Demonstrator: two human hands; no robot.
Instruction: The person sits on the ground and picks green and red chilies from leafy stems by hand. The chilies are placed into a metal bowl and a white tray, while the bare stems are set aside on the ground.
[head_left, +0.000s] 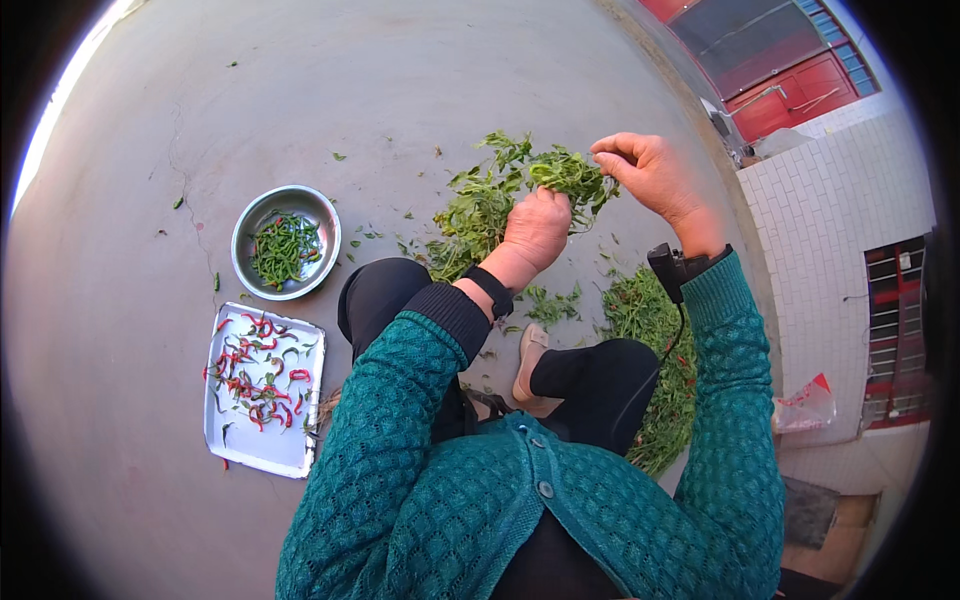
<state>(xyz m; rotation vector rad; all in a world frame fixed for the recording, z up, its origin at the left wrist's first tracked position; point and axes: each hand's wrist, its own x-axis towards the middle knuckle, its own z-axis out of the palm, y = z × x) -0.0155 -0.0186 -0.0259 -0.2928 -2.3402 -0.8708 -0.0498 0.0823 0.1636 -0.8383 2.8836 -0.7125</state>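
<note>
My left hand (536, 229) is closed around a leafy green chili pepper plant (566, 169), held up in front of me. Thumb and forefinger of my right hand (656, 180) are at the right edge of its leaves; whether they pinch anything cannot be made out. More leafy pepper plants (469, 225) lie beyond my left knee, partly behind my left forearm. To the left, a round metal basin (324, 266) holds many small green chili peppers (281, 247) and a few red ones. Nearer me, a white rectangular tray (259, 450) carries scattered red and dark green chili peppers (255, 375).
A large heap of pepper plants (645, 307) lies on the concrete floor (375, 75) by my right leg. Loose leaves (551, 304) and a few stray peppers (217, 282) are scattered about. A white brick wall (810, 225) and red door (795, 94) stand at right.
</note>
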